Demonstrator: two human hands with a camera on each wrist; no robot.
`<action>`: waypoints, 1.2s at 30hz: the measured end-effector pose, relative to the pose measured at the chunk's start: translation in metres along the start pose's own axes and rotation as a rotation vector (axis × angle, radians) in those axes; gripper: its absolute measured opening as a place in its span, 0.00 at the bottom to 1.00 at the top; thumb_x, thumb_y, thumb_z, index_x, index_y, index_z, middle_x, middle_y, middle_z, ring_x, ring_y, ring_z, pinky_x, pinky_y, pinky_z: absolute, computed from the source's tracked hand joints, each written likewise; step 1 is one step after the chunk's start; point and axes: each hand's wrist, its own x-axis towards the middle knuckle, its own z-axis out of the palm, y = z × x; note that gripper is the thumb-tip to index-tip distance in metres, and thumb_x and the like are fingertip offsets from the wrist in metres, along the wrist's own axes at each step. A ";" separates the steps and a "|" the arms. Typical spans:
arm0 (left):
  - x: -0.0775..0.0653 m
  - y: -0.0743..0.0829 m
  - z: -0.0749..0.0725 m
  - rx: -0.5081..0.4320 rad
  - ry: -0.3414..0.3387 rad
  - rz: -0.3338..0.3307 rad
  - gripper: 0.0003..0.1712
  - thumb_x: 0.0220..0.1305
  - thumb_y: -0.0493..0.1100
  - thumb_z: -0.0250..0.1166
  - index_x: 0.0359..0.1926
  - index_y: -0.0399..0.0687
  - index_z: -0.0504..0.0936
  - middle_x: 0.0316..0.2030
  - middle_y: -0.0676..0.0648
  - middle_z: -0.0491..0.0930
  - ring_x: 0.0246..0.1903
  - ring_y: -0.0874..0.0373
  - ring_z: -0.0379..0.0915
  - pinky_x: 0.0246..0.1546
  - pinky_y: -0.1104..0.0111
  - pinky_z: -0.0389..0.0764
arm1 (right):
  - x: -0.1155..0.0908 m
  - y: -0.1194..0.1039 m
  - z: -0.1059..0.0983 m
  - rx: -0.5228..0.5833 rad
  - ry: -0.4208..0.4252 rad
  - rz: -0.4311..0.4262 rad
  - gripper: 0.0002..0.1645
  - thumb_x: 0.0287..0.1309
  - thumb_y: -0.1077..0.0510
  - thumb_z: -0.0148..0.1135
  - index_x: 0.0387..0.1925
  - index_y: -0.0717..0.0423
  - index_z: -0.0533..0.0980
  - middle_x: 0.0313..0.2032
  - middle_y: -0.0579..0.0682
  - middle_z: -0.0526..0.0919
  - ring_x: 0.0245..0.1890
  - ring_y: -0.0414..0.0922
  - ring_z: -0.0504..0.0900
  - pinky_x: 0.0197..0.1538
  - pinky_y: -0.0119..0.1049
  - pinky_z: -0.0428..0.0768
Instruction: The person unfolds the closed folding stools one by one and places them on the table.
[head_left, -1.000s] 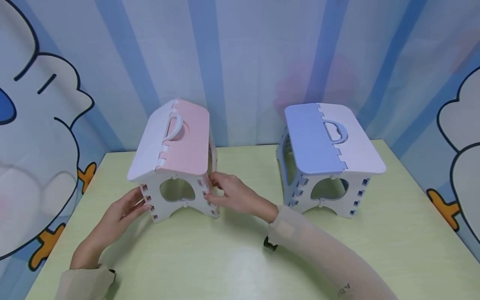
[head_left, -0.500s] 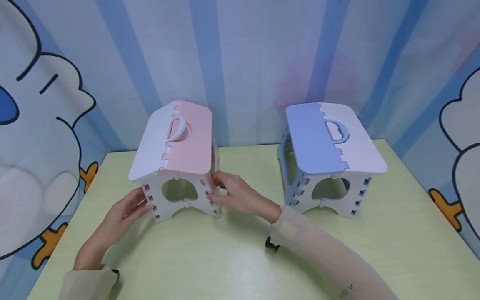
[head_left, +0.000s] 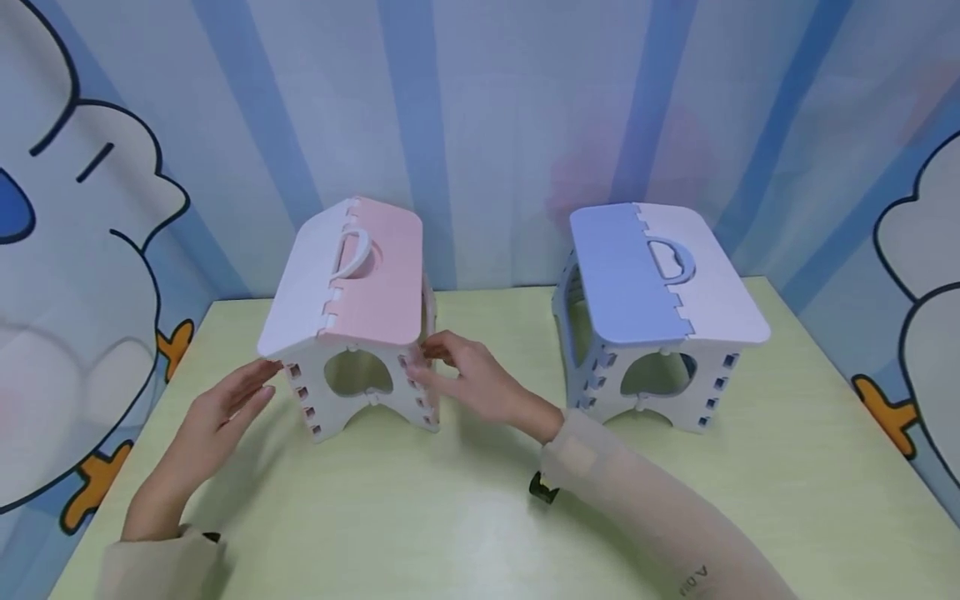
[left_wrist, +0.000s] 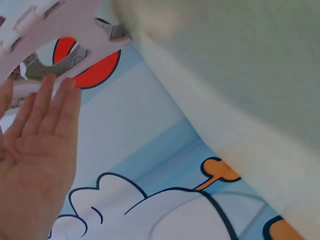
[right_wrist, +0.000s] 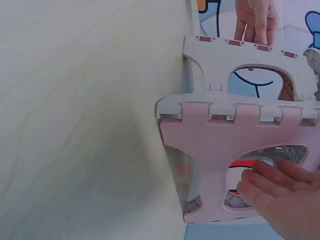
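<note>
A pink and white folding step stool (head_left: 378,279) stands unfolded at the left of the table, its two top halves slightly peaked and its white carry handle (head_left: 362,254) raised. My left hand (head_left: 198,433) is beside the stool's left side, fingers extended and thumb apart from the front edge. In the left wrist view its palm and straight fingers show below a pale pink side panel (left_wrist: 92,37). On the other side, my right hand (head_left: 483,383) is at the right legs. The right wrist view shows its fingers loosely extended before the pink side panel (right_wrist: 210,155), gripping nothing.
A blue and white folding stool (head_left: 626,275) stands unfolded to the right, its blue handle (head_left: 678,262) lying on the top. Behind the pale green table (head_left: 420,517) hangs a striped blue curtain (head_left: 495,150) with cartoon figures at both sides.
My left hand has come off the stool's left edge and moved outward, its fingers straightening. The right hand's fingers have loosened and shifted slightly upward. Both stools stay in place.
</note>
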 end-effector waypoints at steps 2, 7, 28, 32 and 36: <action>0.001 0.004 -0.007 0.016 0.038 -0.009 0.30 0.78 0.44 0.53 0.75 0.40 0.60 0.67 0.36 0.68 0.62 0.34 0.67 0.51 0.91 0.62 | 0.002 -0.004 -0.003 -0.011 0.085 0.008 0.27 0.71 0.48 0.58 0.61 0.63 0.70 0.58 0.55 0.78 0.61 0.51 0.75 0.65 0.45 0.73; 0.008 0.013 -0.024 0.016 0.099 0.007 0.30 0.78 0.42 0.52 0.77 0.46 0.58 0.69 0.38 0.67 0.65 0.44 0.67 0.51 0.91 0.62 | 0.008 -0.017 -0.011 -0.068 0.277 0.074 0.33 0.71 0.43 0.55 0.65 0.62 0.69 0.63 0.57 0.74 0.62 0.53 0.72 0.64 0.49 0.72; 0.056 0.065 -0.052 0.003 -0.079 0.055 0.35 0.78 0.47 0.52 0.79 0.61 0.50 0.78 0.49 0.45 0.77 0.51 0.34 0.65 0.29 0.43 | 0.052 -0.064 -0.031 -0.064 0.204 -0.020 0.47 0.73 0.40 0.51 0.78 0.58 0.46 0.78 0.52 0.47 0.76 0.40 0.44 0.75 0.37 0.49; 0.069 0.074 -0.054 0.017 -0.154 0.040 0.36 0.78 0.49 0.52 0.79 0.64 0.49 0.78 0.51 0.42 0.77 0.49 0.35 0.66 0.30 0.46 | 0.061 -0.067 -0.031 -0.135 0.122 -0.026 0.49 0.72 0.40 0.52 0.78 0.60 0.44 0.78 0.54 0.45 0.77 0.43 0.41 0.75 0.35 0.44; 0.080 0.080 -0.054 0.006 -0.226 0.030 0.37 0.77 0.50 0.52 0.79 0.67 0.46 0.79 0.51 0.40 0.76 0.46 0.36 0.64 0.30 0.51 | 0.070 -0.066 -0.032 -0.201 0.048 -0.030 0.50 0.72 0.40 0.52 0.78 0.61 0.43 0.78 0.55 0.43 0.77 0.46 0.40 0.76 0.39 0.44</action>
